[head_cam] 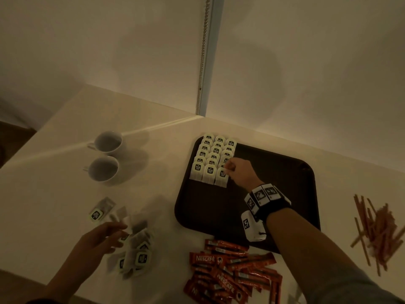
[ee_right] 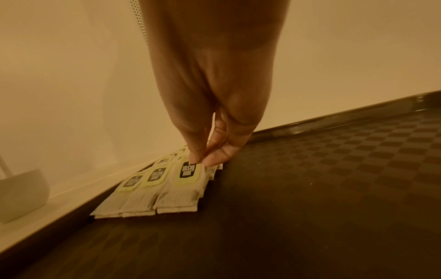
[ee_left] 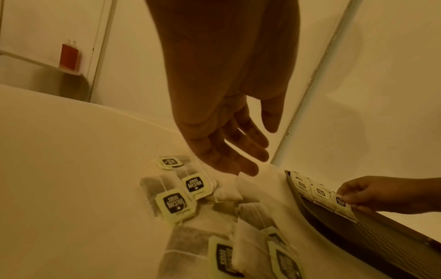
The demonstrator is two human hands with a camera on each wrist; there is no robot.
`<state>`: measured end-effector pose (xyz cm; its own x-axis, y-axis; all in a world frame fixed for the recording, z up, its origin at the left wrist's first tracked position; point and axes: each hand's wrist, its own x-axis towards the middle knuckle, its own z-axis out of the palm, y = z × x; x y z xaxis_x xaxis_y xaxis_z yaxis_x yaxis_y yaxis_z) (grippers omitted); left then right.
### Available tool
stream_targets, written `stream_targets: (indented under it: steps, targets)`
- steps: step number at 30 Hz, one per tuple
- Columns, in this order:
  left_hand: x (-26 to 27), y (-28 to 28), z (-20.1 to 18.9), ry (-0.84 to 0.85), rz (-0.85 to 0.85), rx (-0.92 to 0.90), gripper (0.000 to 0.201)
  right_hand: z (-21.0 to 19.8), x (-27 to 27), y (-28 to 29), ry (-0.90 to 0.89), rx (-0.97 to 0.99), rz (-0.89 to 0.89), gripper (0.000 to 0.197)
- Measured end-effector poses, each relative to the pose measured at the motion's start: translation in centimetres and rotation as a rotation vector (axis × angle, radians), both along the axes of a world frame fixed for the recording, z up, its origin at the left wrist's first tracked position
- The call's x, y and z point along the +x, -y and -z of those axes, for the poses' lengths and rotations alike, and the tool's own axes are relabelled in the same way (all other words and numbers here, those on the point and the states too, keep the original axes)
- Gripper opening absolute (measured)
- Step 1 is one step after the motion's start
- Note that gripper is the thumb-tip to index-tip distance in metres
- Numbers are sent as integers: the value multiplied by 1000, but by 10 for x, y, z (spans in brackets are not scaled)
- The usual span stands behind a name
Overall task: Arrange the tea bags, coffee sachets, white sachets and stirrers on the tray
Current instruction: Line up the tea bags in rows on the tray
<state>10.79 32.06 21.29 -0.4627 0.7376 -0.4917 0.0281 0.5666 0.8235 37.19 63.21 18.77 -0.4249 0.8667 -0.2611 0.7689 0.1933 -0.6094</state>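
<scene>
A dark tray [head_cam: 285, 194] lies on the white counter. Three overlapping rows of tea bags [head_cam: 213, 159] fill its far left corner. My right hand [head_cam: 232, 170] pinches the top of the nearest tea bag [ee_right: 186, 181] in the right-hand row, thumb and fingers on its tag. My left hand [head_cam: 109, 233] hovers with straight fingers [ee_left: 238, 156] just above a loose pile of tea bags [head_cam: 135, 253] on the counter, holding nothing. Red coffee sachets [head_cam: 232, 273] lie heaped in front of the tray. Brown stirrers [head_cam: 377, 227] lie scattered at the right.
Two white cups [head_cam: 105, 156] stand on the counter left of the tray. One single tea bag [head_cam: 100, 209] lies apart, beyond the pile. A wall corner with a hanging bead chain [head_cam: 203, 55] rises behind the tray. Most of the tray floor [ee_right: 334, 188] is bare.
</scene>
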Motion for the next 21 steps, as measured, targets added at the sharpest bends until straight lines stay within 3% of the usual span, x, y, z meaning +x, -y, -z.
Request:
stream_targets:
  steps: [7, 9, 12, 15, 19, 21]
  targets:
    - [-1, 10, 4, 9, 20, -47, 16, -11, -20, 22, -51, 137, 9, 21]
    - [-3, 17, 9, 1, 38, -71, 17, -20, -41, 48, -128, 114, -146, 19]
    - [-6, 30, 15, -6, 74, -101, 17, -24, -82, 91, -148, -24, -513, 27]
    - [-3, 43, 13, 5, 78, -90, 18, -14, -127, 120, -32, -122, -740, 46]
    - [4, 61, 3, 25, 47, -64, 17, 3, -170, 138, 226, -130, -814, 82]
    - [5, 73, 2, 27, 35, -61, 17, 9, -180, 146, 257, -108, -822, 83]
